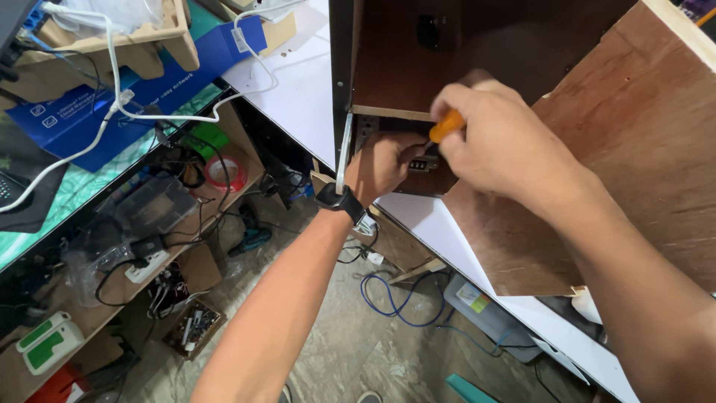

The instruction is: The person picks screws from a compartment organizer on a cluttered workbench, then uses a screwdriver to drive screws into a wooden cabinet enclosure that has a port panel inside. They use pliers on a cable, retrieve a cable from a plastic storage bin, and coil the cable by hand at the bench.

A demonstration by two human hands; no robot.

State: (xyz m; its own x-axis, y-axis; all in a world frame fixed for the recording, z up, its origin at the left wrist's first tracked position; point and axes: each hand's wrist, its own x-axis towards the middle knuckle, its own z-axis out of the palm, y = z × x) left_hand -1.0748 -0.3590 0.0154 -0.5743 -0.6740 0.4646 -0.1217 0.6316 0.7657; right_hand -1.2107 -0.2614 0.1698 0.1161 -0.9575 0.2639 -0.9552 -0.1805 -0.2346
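My right hand (498,142) is closed round an orange-handled screwdriver (446,125), whose tip points down into the lower edge of a brown wooden cabinet (626,149). My left hand (382,164), with a black watch on the wrist, is curled against a small dark metal fitting (419,163) under the cabinet's shelf edge. Whether it grips the fitting or only steadies it is hidden by the fingers. Both hands are close together, almost touching.
A white tabletop (298,82) runs beside the cabinet. Lower left is a cluttered shelf with a red tape roll (225,173), cables, a blue box (89,112) and a power strip (145,265). A blue cable (388,298) lies on the stone floor.
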